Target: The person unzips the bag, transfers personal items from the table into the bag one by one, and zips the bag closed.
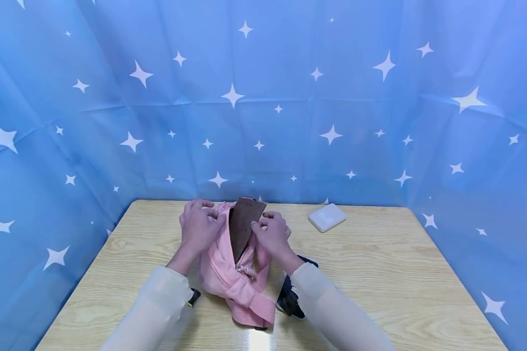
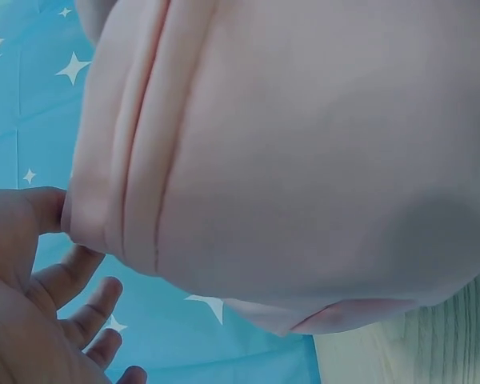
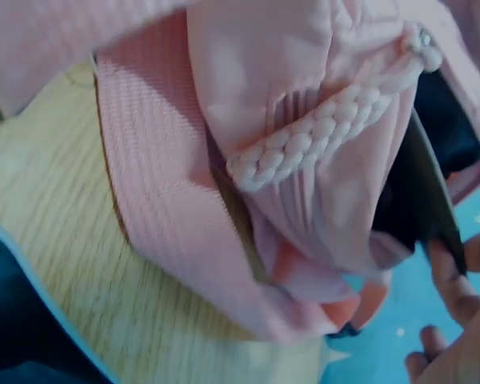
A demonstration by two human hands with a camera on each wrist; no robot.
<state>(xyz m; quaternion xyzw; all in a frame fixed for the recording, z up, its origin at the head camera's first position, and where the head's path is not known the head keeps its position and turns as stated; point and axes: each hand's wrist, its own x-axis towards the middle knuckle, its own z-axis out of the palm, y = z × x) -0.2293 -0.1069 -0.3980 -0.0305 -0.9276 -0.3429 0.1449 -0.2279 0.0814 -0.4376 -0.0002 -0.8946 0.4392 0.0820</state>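
A pink fabric bag (image 1: 219,270) with a wide ribbed strap (image 3: 156,160) and a braided cord (image 3: 304,138) lies on the table between both hands. From its opening sticks out a flat, thin brown piece (image 1: 247,222), its lower part hidden inside; whether it is a notebook or a pouch I cannot tell. My left hand (image 1: 199,224) pinches the bag's rim between thumb and forefinger, the other fingers spread apart in the left wrist view. On the opposite side, my right hand (image 1: 272,236) pinches the brown piece's edge between thumb and fingers.
A white rounded box-like thing (image 1: 327,217) lies at the back right of the wooden table (image 1: 377,273). Partly under my right forearm is a dark item (image 1: 290,295). A small black and yellow thing (image 1: 194,297) sits beside my left sleeve. Blue star-printed cloth (image 1: 272,122) hangs around the table.
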